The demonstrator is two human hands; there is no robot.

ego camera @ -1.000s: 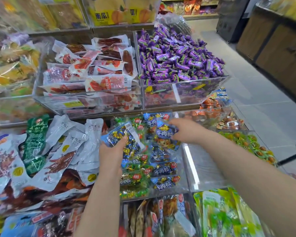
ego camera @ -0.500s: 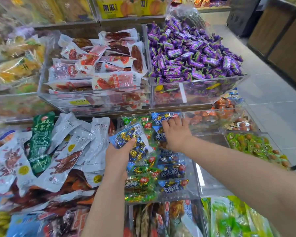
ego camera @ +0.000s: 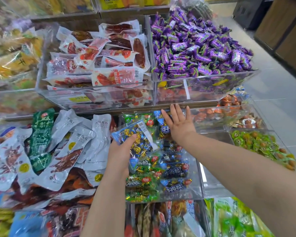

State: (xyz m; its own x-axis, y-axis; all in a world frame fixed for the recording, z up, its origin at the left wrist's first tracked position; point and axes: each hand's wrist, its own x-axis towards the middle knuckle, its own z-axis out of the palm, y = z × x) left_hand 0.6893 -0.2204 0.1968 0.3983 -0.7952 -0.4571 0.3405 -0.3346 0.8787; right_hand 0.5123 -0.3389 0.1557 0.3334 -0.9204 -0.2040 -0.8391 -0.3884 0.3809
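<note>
Right hand (ego camera: 180,124) has gone from curled over a packet to flat and splayed, and it now sits further back in the bin (ego camera: 197,177). The left hand (ego camera: 120,153) has hardly shifted.

Nearest, the left forearm rises straight from the bottom edge. Its thumb lies across the front of the blue bag (ego camera: 140,132) of foil-wrapped sweets, and the fingers curl behind it, so the grip is firm. The bag is tilted, barcode corner up, and held just above the left side of the bin.

Below and beyond it, the blue and green packets (ego camera: 173,173) lie heaped in the clear bin. The right arm crosses in from the lower right with the wrist level and the palm down. Its fingers (ego camera: 175,112) are straight, spread and holding nothing. They are on or just above the rearmost packets, right under the lip of the upper shelf; I cannot tell which.

This looks like tidying stock to make room for the bag. It would go best by pressing the back packets flat with the whole palm and sweeping them rearward. The bag should stay clear until a gap opens, and the knuckles need to keep off the shelf edge. Purple sweets (ego camera: 200,47) fill the tier above.
</note>
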